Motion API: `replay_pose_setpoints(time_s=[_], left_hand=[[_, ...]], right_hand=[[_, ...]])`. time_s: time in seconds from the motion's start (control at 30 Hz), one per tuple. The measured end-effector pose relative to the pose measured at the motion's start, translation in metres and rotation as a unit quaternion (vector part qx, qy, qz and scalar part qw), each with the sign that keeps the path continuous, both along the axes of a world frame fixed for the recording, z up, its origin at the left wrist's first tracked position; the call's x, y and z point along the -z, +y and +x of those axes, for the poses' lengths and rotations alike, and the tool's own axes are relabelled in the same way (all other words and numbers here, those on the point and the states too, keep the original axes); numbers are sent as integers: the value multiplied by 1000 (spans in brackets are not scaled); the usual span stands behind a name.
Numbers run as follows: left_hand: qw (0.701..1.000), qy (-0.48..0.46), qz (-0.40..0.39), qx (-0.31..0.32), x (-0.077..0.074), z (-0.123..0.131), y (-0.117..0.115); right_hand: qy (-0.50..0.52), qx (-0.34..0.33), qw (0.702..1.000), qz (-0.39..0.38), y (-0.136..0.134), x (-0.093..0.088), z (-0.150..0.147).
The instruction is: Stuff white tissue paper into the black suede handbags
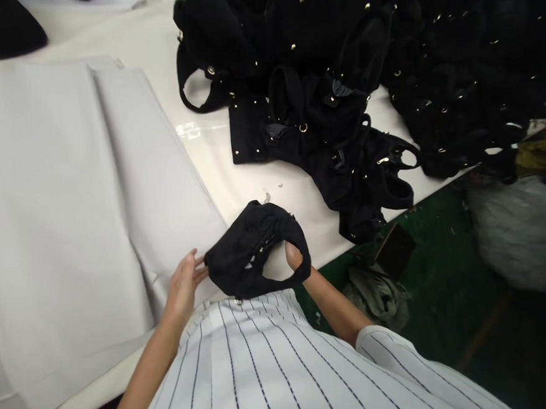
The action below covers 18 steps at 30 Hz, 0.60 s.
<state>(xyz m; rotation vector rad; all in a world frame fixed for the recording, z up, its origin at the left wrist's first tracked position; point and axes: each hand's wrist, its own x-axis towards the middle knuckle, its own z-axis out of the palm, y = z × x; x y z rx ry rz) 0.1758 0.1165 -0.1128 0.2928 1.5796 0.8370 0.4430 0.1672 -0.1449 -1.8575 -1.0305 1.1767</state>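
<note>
A black cloth piece (234,254) with a rounded opening and small metal studs is held up in front of my striped shirt, at the table's front edge. My left hand (187,282) grips its left end, with the fingertips partly behind the cloth. On the other side, my right hand (295,257) holds the looped band; part of the hand shows through the opening and the band covers the rest. Just beyond lies a pile of black studded pieces (328,126) on the white table (208,147).
White sheets (58,213) cover the table's left side. More black pieces (460,79) lie at the right. Below the table edge are a green floor (430,249), a crumpled grey cloth (377,294) and a pale plastic bag (522,230). A black item (1,27) sits top left.
</note>
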Motion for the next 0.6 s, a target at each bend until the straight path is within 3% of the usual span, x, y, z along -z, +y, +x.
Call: replay_pose_setpoints(time_s=[0.1,0.17,0.23,0.3,0.4,0.5,0.6], left_hand=[[972,200,77,100,5,-3,18],[957,237,104,132,10,-4,20],[971,196,96,94,15,-3,18],[992,98,72,15,18,4,16],[995,-45,65,-64,19,19,17],[992,-78,60,-75,12,26,25],[994,-85,52,-49,4,22,36]], right_hand=[[39,10,999,-23,-18,-1,19],[94,16,995,-31,-11,-2,38],[139,26,990,-20,10,-2,55],[163,21,986,-4,36,-1,59],[191,-71,979,5,58,1,35],[203,-163,965,22,50,-1,6],[226,-150,962,5,33,-4,4]])
